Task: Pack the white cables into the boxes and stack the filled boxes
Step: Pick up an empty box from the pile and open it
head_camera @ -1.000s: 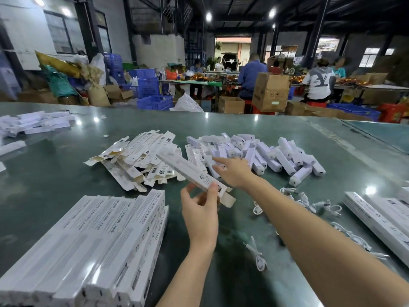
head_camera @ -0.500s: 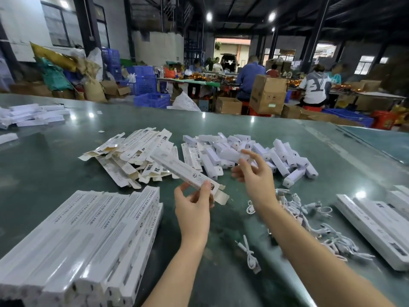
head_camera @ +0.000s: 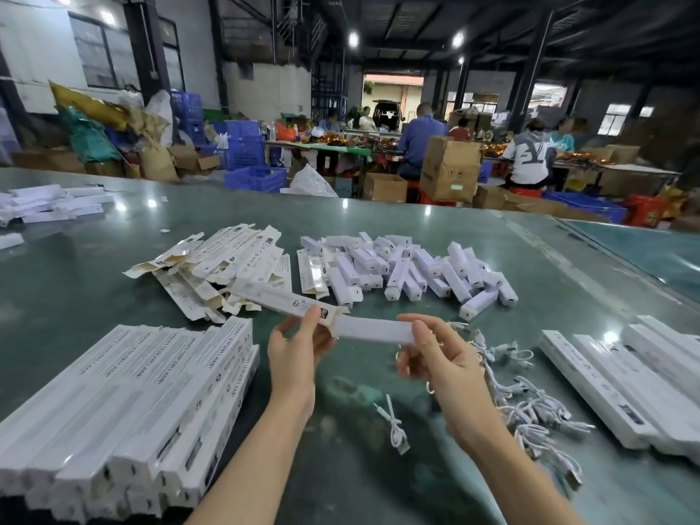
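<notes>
White boxes (head_camera: 125,403) with black print and white cables (head_camera: 522,395) lie on a glossy dark-green table (head_camera: 68,282).

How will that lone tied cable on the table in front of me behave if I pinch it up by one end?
The tied cable is thin and bundled in a small loop, so it probably hangs limp and weighs little. Its plug ends stick out loose and may swing. The glossy table looks smooth, so a push would likely slide it rather than roll it.

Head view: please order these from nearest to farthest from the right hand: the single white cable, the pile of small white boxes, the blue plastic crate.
From the right hand:
1. Single white cable, just below it on the table.
2. Pile of small white boxes, beyond it.
3. Blue plastic crate, on the floor past the table's far edge.
</notes>
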{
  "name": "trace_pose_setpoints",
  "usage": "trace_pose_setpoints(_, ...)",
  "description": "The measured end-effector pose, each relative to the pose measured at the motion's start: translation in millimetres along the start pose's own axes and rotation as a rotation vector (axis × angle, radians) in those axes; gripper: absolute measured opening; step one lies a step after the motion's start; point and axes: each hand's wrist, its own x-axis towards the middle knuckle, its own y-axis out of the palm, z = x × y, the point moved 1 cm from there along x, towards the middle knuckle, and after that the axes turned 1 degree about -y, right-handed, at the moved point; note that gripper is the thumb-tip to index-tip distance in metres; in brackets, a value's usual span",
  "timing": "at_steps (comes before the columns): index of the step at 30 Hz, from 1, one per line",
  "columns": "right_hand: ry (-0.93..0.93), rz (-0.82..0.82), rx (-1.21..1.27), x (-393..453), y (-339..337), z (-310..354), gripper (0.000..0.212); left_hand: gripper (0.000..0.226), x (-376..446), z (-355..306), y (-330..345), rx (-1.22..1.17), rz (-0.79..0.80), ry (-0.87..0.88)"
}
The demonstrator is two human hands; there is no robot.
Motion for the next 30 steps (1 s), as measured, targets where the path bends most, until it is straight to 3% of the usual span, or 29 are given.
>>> trace_pose_setpoints(4,0.121,-0.1,0.09,2.7,0.1,-9.3,0.038,0.04,1.0,-0.1,0.2,-0.011,0.032,-0.018)
trace_pose_setpoints(8,0.228,-0.091,0.219,3.7,0.5,-11.8,0.042,0.035,-0.9,-0.1,3.3,0.028,0.113,-0.029)
trace_pose_setpoints(18,0.366,-0.186,0.42,6.7,-5.1,-8.9,0.037,0.036,-9.8,-1.1,11.2,-0.033,0.334,-0.137)
trace_pose_setpoints(21,0.318,-0.117,0.326,4.5,-1.2,-8.1,0.041,0.039,-14.1,1.5,14.7,-0.031,0.427,-0.188)
trace_pose_setpoints(25,0.153,-0.116,0.022,1.3,7.2,-6.9,0.043,0.045,-16.6,5.3,17.1,-0.034,0.484,-0.256)
trace_pose_setpoints(27,0.072,-0.167,-0.045,1.0,7.6,-6.8,0.035,0.039,-14.3,4.7,16.0,-0.042,0.479,-0.258)
trace_pose_setpoints(30,-0.082,-0.197,-0.178,-0.4,6.6,-5.4,0.007,0.039,-11.9,3.2,14.6,-0.065,0.463,-0.281)
